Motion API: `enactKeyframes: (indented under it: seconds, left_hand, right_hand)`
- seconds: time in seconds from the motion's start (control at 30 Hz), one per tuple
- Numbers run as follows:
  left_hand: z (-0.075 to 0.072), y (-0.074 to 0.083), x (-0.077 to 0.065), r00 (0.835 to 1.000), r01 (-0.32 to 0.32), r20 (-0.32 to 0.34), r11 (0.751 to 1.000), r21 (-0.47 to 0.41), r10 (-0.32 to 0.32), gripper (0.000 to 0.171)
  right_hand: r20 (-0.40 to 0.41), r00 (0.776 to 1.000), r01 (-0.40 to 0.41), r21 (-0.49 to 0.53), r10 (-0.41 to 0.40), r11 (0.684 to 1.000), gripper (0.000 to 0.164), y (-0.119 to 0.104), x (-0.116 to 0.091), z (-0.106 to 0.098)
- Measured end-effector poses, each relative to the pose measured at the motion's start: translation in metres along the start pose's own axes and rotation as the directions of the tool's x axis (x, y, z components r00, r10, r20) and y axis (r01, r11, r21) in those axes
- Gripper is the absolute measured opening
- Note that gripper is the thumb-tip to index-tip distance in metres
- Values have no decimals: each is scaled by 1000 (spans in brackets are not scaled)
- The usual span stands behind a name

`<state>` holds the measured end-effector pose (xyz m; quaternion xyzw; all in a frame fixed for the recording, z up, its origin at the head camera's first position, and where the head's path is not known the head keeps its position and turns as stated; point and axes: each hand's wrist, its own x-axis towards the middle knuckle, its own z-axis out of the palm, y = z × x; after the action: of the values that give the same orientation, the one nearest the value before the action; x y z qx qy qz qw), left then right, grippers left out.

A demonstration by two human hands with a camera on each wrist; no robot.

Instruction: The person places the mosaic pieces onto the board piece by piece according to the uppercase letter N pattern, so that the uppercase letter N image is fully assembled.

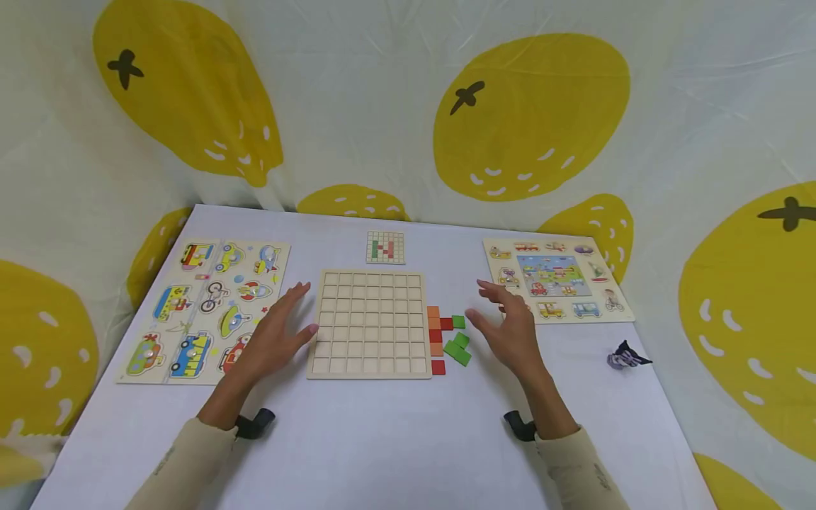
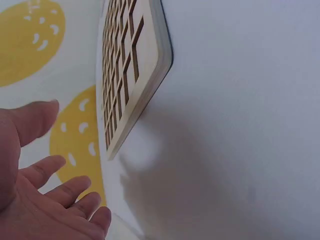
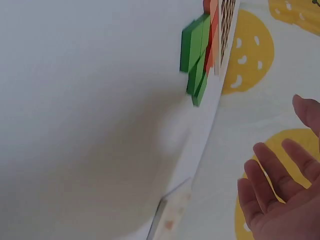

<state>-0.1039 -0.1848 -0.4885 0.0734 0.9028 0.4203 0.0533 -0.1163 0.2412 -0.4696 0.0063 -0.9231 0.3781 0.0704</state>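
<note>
A wooden grid board [image 1: 372, 324] with bare square cells lies flat mid-table. Just off its left edge, my left hand [image 1: 273, 341] hovers with fingers spread and holds nothing. Past the board's right edge my right hand [image 1: 510, 331] is likewise spread and holds nothing, close to the loose tiles. Those are orange tiles [image 1: 436, 349], red tiles [image 1: 438, 367] and green tiles [image 1: 458, 321], lying beside the board. Behind the board is a small pattern card [image 1: 385, 248] with green and red squares. In the left wrist view, the palm [image 2: 45, 215] faces the board's side [image 2: 145, 85].
A vehicle peg puzzle [image 1: 204, 312] lies on the left, partly behind my left hand. Another picture puzzle board [image 1: 554, 280] is at the back right. A small dark-and-purple crumpled item [image 1: 627, 355] sits near the table's right edge. A lemon-print curtain [image 1: 357, 106] hangs behind.
</note>
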Motion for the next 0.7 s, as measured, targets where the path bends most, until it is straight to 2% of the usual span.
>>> enactKeyframes:
  seconds: [0.2, 0.43, 0.7]
  left_hand:
    - [12, -2, -4, 998, 52, -17, 998, -23, -52, 79]
    - [21, -6, -5, 998, 62, -13, 998, 1, -62, 78]
    - [25, -7, -6, 999, 49, 10, 997, 67, -50, 80]
  right_hand:
    - [107, 994, -4, 22, 1, 1000, 51, -9, 5, 16]
    - [253, 966, -39, -43, 49, 998, 48, -13, 16, 32]
    - [291, 955, -32, -85, 56, 996, 38, -15, 25, 46]
